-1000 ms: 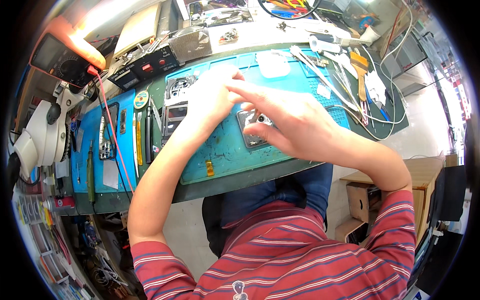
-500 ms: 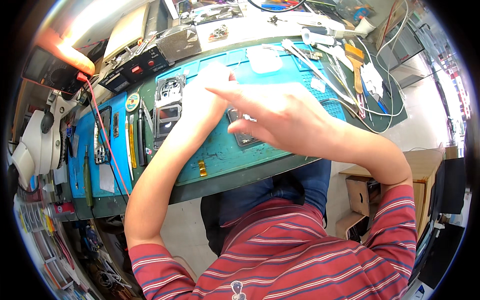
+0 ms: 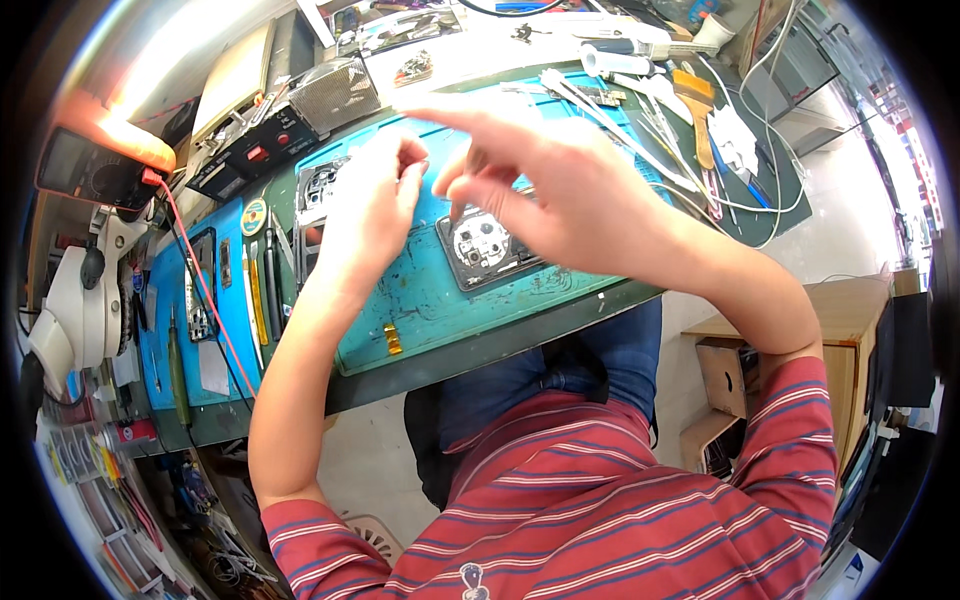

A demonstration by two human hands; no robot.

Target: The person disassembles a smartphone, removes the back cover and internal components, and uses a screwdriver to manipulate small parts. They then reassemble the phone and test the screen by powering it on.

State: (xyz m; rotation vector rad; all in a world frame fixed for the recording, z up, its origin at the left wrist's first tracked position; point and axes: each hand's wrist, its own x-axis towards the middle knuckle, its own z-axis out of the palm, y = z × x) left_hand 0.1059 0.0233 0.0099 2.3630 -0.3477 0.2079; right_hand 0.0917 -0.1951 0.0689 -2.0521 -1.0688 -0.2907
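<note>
My left hand (image 3: 375, 195) hovers over the blue mat (image 3: 430, 316), fingers curled; whatever they might hold is hidden. To its right, my right hand (image 3: 555, 195) is raised above a dark device housing (image 3: 482, 250) with a round, pale, perforated part, covering some of it. Its index finger stretches leftward, the thumb stands apart, and I see nothing held in it. Another opened device frame (image 3: 316, 185) lies left of my left hand, partly behind it. A small yellow piece (image 3: 393, 338) lies on the mat near the front edge.
An orange multimeter (image 3: 100, 160) with red lead, a black bench instrument (image 3: 240, 158) and a white microscope-like stand (image 3: 85, 300) occupy the left. Slim tools (image 3: 268, 280) lie beside a solder spool (image 3: 253, 217). A brush (image 3: 700, 120), white cables and more tools crowd the back right.
My hands have separated: the left moved slightly left, the right lifted its index finger away from it. More of the round-centred housing now shows. The whole view has shifted a little.
</note>
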